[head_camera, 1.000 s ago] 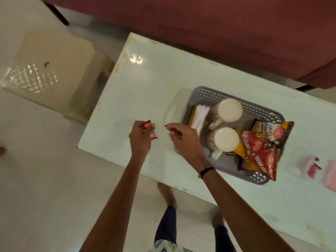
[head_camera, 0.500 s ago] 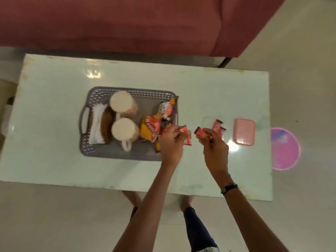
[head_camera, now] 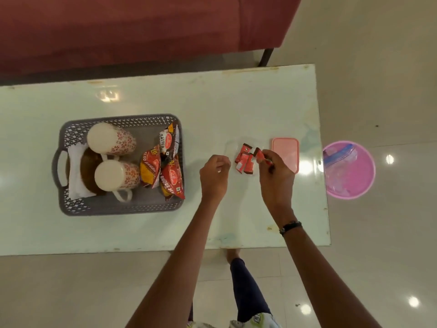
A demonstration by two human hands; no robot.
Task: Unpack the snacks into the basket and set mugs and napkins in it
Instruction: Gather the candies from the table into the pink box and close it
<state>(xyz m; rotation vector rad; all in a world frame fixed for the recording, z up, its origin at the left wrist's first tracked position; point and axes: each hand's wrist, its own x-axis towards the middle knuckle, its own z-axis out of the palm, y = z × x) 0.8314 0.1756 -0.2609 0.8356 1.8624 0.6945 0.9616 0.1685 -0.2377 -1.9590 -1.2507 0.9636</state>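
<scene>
The right hand [head_camera: 275, 176], right of the middle of the frame, pinches a small red candy [head_camera: 259, 154] in its grip, just above a little pile of red candies [head_camera: 244, 162] on the tabletop [head_camera: 212, 102]. The left hand [head_camera: 214, 174] is just left of the pile with its fingers curled and nothing seen in its grip. At the left, the grey basket [head_camera: 118, 205] holds two mugs [head_camera: 110, 139], white napkins [head_camera: 74, 185] and snack packets [head_camera: 165, 166], and a pink lid [head_camera: 286, 152] lies beside the right hand.
</scene>
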